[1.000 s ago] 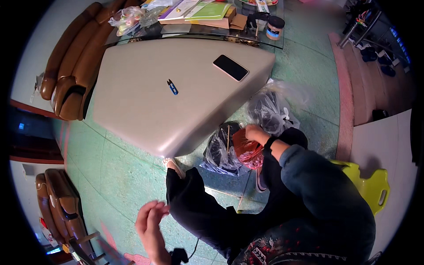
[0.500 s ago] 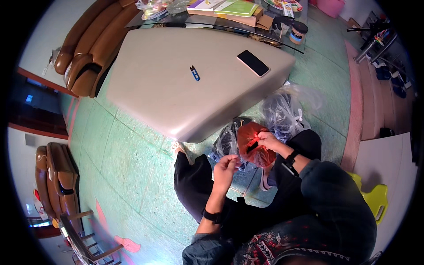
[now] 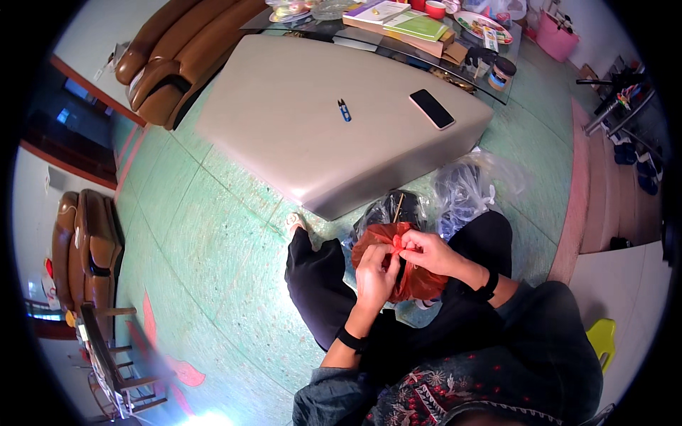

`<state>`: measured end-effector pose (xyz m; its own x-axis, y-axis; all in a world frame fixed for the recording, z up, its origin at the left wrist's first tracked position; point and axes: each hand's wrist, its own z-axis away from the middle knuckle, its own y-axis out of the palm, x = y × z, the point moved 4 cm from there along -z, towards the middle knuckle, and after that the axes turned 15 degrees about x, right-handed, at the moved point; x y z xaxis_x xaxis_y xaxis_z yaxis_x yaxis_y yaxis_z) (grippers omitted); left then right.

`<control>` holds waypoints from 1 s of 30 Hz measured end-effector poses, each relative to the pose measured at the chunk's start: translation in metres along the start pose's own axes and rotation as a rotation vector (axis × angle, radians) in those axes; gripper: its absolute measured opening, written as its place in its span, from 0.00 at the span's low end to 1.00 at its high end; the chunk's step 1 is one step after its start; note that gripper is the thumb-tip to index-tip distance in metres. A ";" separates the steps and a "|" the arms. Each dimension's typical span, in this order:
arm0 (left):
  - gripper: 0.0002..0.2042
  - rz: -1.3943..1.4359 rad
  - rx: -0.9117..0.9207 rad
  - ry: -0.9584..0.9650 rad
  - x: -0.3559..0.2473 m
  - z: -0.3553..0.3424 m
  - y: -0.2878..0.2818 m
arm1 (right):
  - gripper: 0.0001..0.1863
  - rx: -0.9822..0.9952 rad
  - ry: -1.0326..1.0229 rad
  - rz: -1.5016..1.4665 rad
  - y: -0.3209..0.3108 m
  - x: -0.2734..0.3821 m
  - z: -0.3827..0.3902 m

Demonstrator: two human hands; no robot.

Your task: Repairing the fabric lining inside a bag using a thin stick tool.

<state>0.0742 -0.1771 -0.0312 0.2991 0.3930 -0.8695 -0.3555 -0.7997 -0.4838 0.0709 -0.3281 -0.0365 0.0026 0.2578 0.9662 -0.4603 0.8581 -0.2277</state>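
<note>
Left hand: fingertips together, pinching the gathered top of the red bag | right hand: likewise pinching it; just beside the left | red bag: below and between both hands; neither clearly nearer; no clear long axis | beyond: dark bag | writing: none readable on red bag

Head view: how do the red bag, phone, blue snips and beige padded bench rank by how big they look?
Largest to smallest:
1. Beige padded bench
2. Red bag, partly covered by the hands
3. Phone
4. Blue snips
</note>
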 end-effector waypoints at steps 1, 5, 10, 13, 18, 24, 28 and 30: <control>0.07 0.078 -0.020 -0.028 0.001 0.003 -0.002 | 0.07 0.019 -0.006 0.018 0.003 0.004 -0.002; 0.04 0.300 0.007 -0.132 0.015 0.009 -0.007 | 0.07 0.015 -0.046 0.181 0.012 0.011 -0.009; 0.02 0.613 0.131 -0.218 0.041 0.014 -0.004 | 0.07 0.048 -0.142 0.348 0.019 0.009 -0.014; 0.02 0.875 0.170 -0.315 0.039 0.011 -0.002 | 0.07 0.063 -0.214 0.454 0.020 0.019 -0.023; 0.03 0.580 0.252 -0.148 0.054 0.017 -0.014 | 0.06 -0.133 -0.157 0.319 0.040 0.011 -0.023; 0.05 0.625 0.155 -0.111 0.050 0.015 -0.016 | 0.07 -0.389 -0.092 0.207 0.058 0.001 -0.027; 0.06 0.716 0.093 -0.126 0.053 0.019 -0.019 | 0.09 -0.475 -0.113 0.279 0.064 -0.002 -0.034; 0.07 0.700 0.058 -0.143 0.046 0.020 -0.024 | 0.09 -0.468 -0.139 0.317 0.064 0.000 -0.034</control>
<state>0.0787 -0.1305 -0.0614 -0.1339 -0.1445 -0.9804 -0.4689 -0.8623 0.1912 0.0716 -0.2582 -0.0547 -0.2022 0.5009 0.8416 0.0218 0.8614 -0.5075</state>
